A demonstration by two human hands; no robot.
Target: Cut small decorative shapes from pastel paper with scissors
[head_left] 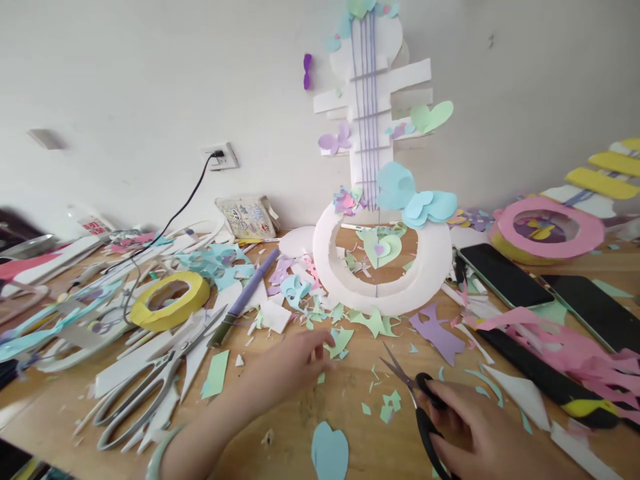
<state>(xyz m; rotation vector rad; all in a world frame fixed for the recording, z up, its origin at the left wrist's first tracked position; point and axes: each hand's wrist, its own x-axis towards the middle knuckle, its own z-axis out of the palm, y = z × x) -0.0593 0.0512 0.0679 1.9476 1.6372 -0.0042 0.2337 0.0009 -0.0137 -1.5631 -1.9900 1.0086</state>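
My right hand point(467, 427) grips small scissors point(411, 385) by their black handles; the blades are slightly apart and point up and left. My left hand point(300, 357) is over the table, fingers loosely bent and apart, its fingertips at the edge of a green paper scrap point(342, 341). Whether they touch it I cannot tell. Below lies a light blue paper heart point(330, 452). Tiny green paper bits point(390, 405) are scattered beside the scissors. Behind my hands a white paper guitar point(433, 267) leans against the wall, with purple strings and paper butterflies.
Large grey scissors point(165, 370), a yellow ring point(170, 301) and a purple pen-like stick point(250, 288) lie at left. Two phones point(503, 273) and pink paper strips point(565, 353) are at right, near a pink-and-yellow paper guitar point(583, 230). A black cable point(185, 207) runs from the wall socket.
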